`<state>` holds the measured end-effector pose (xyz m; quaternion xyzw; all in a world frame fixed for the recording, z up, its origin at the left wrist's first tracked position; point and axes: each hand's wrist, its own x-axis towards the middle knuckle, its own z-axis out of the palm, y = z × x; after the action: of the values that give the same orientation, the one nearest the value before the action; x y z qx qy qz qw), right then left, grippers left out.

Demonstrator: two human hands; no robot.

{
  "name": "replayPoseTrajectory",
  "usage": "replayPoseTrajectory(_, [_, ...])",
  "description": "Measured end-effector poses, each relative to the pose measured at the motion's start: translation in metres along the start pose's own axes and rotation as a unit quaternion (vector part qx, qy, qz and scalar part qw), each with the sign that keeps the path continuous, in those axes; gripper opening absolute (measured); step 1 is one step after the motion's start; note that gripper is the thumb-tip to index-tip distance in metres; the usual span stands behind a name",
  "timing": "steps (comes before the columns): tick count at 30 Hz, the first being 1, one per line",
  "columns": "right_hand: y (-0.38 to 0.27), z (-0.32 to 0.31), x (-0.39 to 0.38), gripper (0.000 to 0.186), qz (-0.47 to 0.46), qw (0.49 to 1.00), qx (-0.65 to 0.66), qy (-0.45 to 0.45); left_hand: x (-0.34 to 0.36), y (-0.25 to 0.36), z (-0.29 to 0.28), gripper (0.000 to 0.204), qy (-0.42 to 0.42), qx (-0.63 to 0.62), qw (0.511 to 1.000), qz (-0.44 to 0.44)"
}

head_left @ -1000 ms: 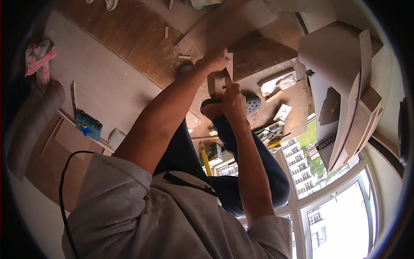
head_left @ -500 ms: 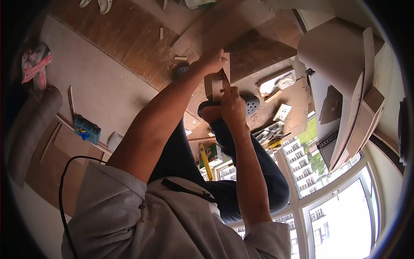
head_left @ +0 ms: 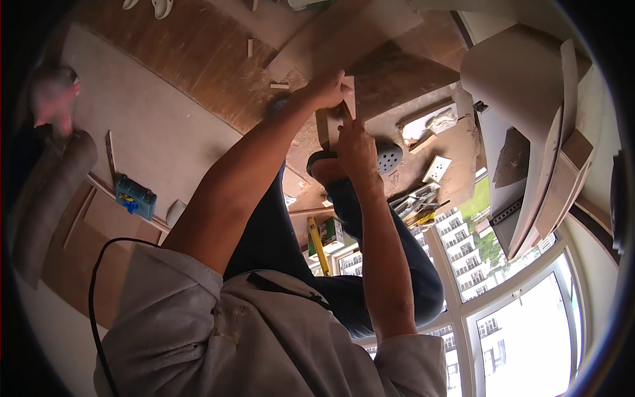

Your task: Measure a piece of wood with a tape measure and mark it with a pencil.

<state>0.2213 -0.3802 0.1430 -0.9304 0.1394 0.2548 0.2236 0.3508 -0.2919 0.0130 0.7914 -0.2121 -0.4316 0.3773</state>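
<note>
My left hand [head_left: 327, 90] is closed at the top of a small pale wooden piece [head_left: 350, 91], pressing on it from the left. Just nearer to me, my right hand [head_left: 358, 151] is wrapped round a slim dark tool [head_left: 347, 114] whose kind I cannot make out. The tool's upper end meets the wooden piece close to my left fingers. A tan block-like piece [head_left: 328, 129] stands beside the tool, partly covered by my right hand. Below the hands is my foot in a dark clog with holes [head_left: 389, 159].
Wooden boards cover the floor, with offcuts [head_left: 280, 86] and dust. To the right lie a white socket plate [head_left: 436, 169] and several tools [head_left: 418, 202]. A yellow level [head_left: 319, 246] leans near my legs. A teal toolbox [head_left: 135, 197] sits left; curved panels [head_left: 529, 79] stand at right.
My right hand has slid away from me along the tan piece, closer to my left hand, covering more of it. The left hand has barely shifted.
</note>
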Motion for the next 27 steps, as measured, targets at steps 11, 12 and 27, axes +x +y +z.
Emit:
replayPoseTrajectory(11, [-0.04,-0.046,-0.106,0.022,0.085,0.99,0.105,-0.028,-0.006,-0.049,-0.001,0.046,0.04,-0.007,0.999,-0.013])
replayPoseTrajectory(12, [-0.022,-0.022,-0.071,0.023,0.09,0.992,0.087,-0.02,-0.001,-0.026,-0.002,0.046,0.001,0.0,1.0,-0.026])
replayPoseTrajectory(27, [-0.012,-0.007,-0.051,0.026,0.058,0.996,0.069,-0.028,-0.005,-0.018,0.001,0.044,0.01,-0.001,1.0,-0.016])
